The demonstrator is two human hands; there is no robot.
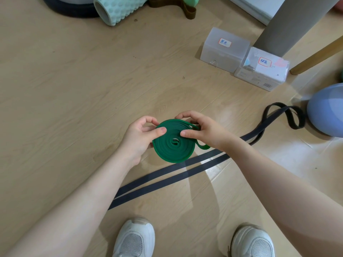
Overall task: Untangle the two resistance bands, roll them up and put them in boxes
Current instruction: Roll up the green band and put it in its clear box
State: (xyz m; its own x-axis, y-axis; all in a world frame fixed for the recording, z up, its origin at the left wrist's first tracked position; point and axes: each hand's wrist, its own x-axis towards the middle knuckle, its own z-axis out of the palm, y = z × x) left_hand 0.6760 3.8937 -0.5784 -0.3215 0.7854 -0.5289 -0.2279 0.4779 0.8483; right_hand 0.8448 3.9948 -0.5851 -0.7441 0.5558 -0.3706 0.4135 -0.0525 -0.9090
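Observation:
A green resistance band [173, 147] is wound into a flat coil and held above the floor at the centre of the head view. My left hand [141, 138] pinches its left edge, thumb on top. My right hand [202, 130] grips the right side, where a short loose tail sticks out. A black resistance band [185, 169] lies unrolled on the floor below the coil, running from lower left to a looped end [284, 115] at the right. Two translucent plastic boxes with red-framed labels stand at the upper right, the left box [224, 51] and the right box [261, 71].
A mint foam roller [118, 8], a dark round object and a brown band lie along the top edge. A grey column [289, 23] and a wooden leg [319, 54] stand behind the boxes. A blue ball [326, 110] sits at the right. My white shoes [135, 238] are at the bottom.

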